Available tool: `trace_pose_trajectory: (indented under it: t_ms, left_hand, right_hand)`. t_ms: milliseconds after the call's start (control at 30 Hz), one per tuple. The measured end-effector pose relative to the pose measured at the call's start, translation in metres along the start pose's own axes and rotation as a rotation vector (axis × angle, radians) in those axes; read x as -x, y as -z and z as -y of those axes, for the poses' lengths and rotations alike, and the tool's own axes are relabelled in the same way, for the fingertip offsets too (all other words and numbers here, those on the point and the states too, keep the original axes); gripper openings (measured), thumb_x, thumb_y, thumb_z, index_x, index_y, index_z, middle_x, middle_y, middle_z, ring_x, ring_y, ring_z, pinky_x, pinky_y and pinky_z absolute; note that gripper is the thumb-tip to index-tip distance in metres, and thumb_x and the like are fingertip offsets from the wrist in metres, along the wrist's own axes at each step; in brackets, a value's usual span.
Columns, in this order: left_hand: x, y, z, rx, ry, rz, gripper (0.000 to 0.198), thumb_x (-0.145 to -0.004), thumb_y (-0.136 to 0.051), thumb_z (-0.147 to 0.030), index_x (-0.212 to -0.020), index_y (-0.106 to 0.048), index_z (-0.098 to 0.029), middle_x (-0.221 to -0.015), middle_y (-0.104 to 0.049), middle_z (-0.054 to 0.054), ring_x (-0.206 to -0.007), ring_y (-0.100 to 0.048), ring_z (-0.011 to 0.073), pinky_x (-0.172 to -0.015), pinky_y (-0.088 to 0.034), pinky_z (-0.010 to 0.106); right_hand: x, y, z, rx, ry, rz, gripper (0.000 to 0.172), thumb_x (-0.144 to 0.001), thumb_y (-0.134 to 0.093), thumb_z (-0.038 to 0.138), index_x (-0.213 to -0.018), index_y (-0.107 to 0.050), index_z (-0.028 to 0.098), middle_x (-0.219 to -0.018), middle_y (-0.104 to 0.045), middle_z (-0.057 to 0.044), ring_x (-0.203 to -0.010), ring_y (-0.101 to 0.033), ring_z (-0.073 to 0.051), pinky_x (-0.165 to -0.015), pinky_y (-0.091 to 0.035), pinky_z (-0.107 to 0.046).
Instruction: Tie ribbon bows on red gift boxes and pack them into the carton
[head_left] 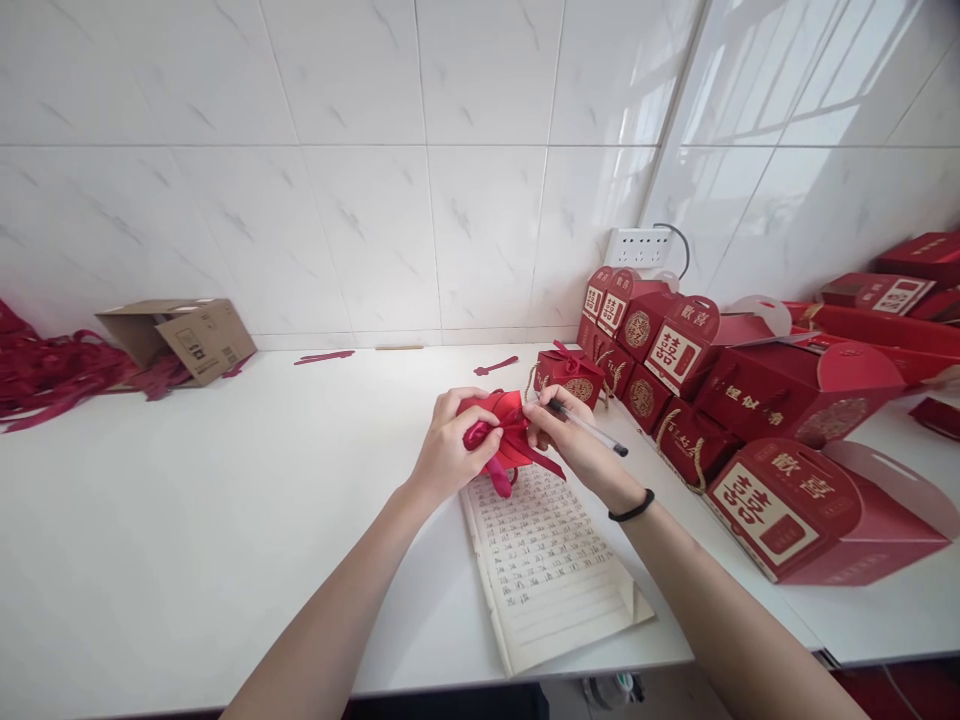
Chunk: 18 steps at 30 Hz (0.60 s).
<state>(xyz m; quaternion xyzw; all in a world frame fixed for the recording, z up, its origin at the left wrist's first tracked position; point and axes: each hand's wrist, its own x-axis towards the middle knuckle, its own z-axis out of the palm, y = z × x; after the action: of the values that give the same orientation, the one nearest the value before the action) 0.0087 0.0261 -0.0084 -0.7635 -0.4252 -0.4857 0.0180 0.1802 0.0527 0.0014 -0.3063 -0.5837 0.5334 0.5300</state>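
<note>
Just above the lined sheet (547, 580), the small red box (504, 408) is held off the bench (187, 520) — left hand (442, 455) pinching its ribbon (480, 435), right hand (570, 440) closed on the other end plus a pen (592, 430). Ribbon runs side-to-side between them.

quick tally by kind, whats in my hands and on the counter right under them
small red box: 1
red ribbon: 1
pen: 1
handwritten notebook: 1
total: 4
</note>
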Motion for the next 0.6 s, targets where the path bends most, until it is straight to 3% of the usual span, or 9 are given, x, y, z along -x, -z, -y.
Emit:
trace_pose_trajectory:
  t_ms: [167, 400, 600]
  left_hand:
    - [0.0001, 0.0002, 0.0004, 0.003, -0.001, 0.003, 0.005, -0.08, -0.057, -0.018, -0.078, -0.06, -0.02, -0.108, -0.052, 0.005, -0.105, -0.05, 0.0196, -0.092, -0.046, 0.038]
    - [-0.0003, -0.0001, 0.0002, 0.0, 0.006, 0.002, 0.005, -0.079, -0.057, -0.017, -0.078, -0.061, -0.021, -0.108, -0.053, 0.005, -0.105, -0.05, 0.0202, -0.091, -0.046, 0.039]
    - [-0.0002, -0.0004, -0.001, -0.001, -0.003, -0.012, 0.005, -0.079, -0.057, -0.018, -0.076, -0.06, -0.02, -0.108, -0.053, 0.005, -0.104, -0.051, 0.02, -0.092, -0.046, 0.039]
  right_hand:
    - [0.0014, -0.0005, 0.0015, -0.011, -0.007, -0.008, 0.044, -0.069, -0.073, 0.046, -0.076, -0.037, 0.021, -0.057, -0.054, 0.005, -0.045, -0.049, -0.01, -0.044, -0.034, -0.021]
    - [0.0049, 0.0019, 0.002, -0.062, -0.003, 0.112, 0.038, -0.076, -0.067, 0.047, -0.076, -0.04, 0.021, -0.061, -0.059, 0.003, -0.043, -0.045, -0.008, -0.044, -0.035, -0.021]
    - [0.0029, 0.0016, 0.001, 0.02, 0.058, 0.002, 0.041, -0.075, -0.068, 0.049, -0.072, -0.039, 0.021, -0.051, -0.052, 0.005, -0.044, -0.048, -0.01, -0.045, -0.036, -0.021]
